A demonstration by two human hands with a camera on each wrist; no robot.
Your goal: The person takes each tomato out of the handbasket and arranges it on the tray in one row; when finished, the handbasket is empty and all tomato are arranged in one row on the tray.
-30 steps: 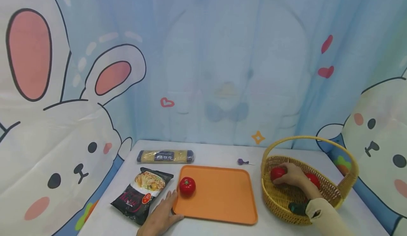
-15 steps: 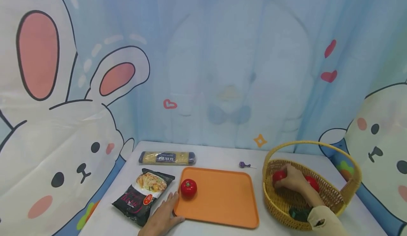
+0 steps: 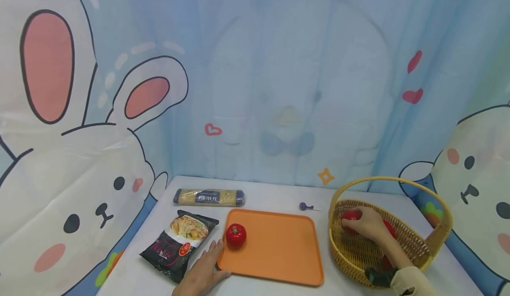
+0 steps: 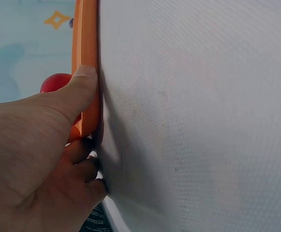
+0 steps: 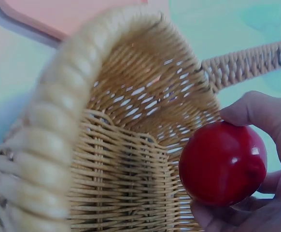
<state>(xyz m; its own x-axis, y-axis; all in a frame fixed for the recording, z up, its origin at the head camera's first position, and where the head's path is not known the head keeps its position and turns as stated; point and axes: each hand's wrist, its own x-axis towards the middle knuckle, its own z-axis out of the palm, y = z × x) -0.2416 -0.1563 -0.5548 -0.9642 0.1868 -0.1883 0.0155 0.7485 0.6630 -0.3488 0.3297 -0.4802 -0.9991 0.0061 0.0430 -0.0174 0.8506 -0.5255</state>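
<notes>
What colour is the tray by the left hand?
The tray is orange, clearest in the head view.

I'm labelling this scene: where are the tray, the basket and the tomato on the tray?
Tray (image 3: 275, 249): head view, bare middle.
Basket (image 5: 147, 92): right wrist view, inner wall.
Tomato on the tray (image 3: 236, 237): head view, red skin below the stem.

1 head view, forward and down from above; 2 wrist close-ups; tray (image 3: 276, 249) in all 3

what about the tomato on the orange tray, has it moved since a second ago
No: against the orange tray, the tomato sits in the same spot, near the left edge.
</notes>
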